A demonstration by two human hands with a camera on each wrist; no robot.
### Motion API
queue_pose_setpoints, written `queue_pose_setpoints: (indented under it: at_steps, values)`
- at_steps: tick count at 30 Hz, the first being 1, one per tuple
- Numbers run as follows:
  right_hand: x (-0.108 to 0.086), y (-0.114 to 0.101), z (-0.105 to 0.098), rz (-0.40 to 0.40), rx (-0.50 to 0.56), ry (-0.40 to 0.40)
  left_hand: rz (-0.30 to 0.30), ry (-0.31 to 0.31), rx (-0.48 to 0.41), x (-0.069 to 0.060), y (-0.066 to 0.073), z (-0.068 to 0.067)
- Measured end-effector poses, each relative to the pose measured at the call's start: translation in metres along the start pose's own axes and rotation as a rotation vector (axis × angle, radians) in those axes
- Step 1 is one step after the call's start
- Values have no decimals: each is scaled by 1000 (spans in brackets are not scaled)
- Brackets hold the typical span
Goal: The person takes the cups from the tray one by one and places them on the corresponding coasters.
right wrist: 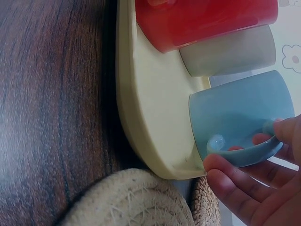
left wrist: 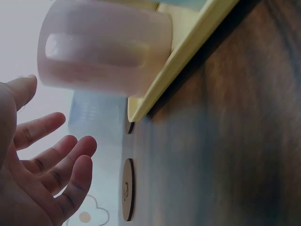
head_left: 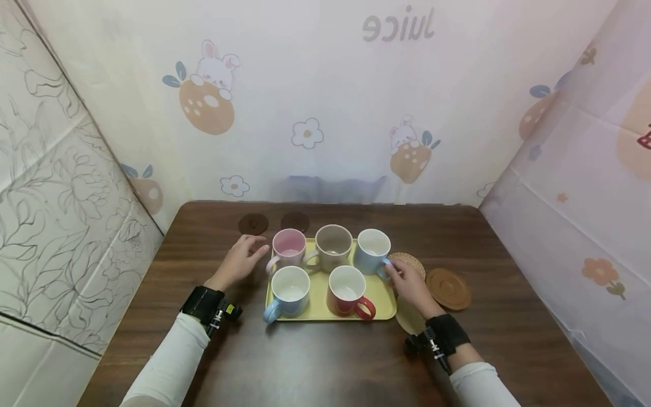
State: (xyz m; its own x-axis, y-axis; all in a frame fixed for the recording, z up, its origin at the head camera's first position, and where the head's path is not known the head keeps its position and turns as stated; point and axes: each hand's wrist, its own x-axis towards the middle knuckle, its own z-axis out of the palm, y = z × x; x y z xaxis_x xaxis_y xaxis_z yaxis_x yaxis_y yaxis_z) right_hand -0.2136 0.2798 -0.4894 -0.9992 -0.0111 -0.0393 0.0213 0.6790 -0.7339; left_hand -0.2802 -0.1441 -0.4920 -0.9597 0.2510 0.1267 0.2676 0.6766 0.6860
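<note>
My right hand (head_left: pixel 411 287) grips the handle of a light blue mug (right wrist: pixel 235 113) at the back right of a yellow tray (head_left: pixel 317 291). In the right wrist view the fingers curl round that handle, and the mug's base is on or just over the tray. My left hand (head_left: pixel 240 261) hovers left of a pink mug (head_left: pixel 281 254), fingers spread and apart from it in the left wrist view. A beige mug (head_left: pixel 333 251) stands in the back middle. In front are another blue mug (head_left: pixel 292 305) and a red mug (head_left: pixel 346 302).
Two dark round coasters (head_left: pixel 253 224) lie behind the tray, at the table's (head_left: pixel 285 362) far side. Woven coasters (right wrist: pixel 136 202) and a brown round coaster (head_left: pixel 448 289) lie to the right. A patterned curtain (head_left: pixel 315 85) hangs behind.
</note>
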Motion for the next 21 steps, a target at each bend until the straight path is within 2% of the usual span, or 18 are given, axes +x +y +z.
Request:
queue_pose_setpoints:
  at_steps: [6, 13, 21]
  values:
    - [-1, -1, -1, 15, 7, -2, 0, -1, -10, -6, 2, 7]
    - [-1, 1, 2, 13, 18, 17, -16, 1, -45, -19, 6, 15]
    - [0, 1, 1, 14, 24, 14, -3, 65, -73, -27, 7, 29]
